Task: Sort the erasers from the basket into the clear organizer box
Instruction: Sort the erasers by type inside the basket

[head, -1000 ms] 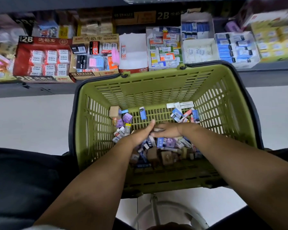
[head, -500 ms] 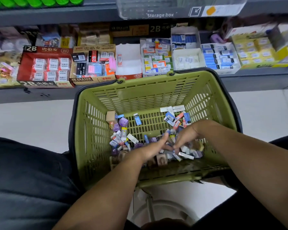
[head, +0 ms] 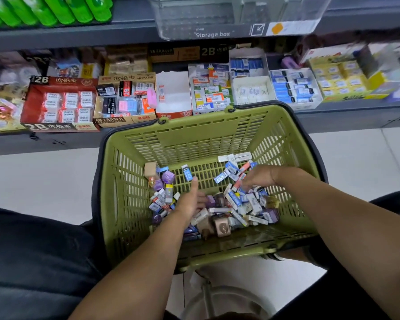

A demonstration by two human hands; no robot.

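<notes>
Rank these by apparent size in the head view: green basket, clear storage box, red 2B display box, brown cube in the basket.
1. green basket
2. clear storage box, though the frame cuts off its top
3. red 2B display box
4. brown cube, smallest by far

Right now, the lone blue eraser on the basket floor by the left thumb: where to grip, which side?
Pinch the blue eraser across its two long sides, coming straight down. It lies flat on the basket floor, apart from other erasers, long axis pointing roughly away from the person, so both sides are free. The left hand is nearest.
</notes>
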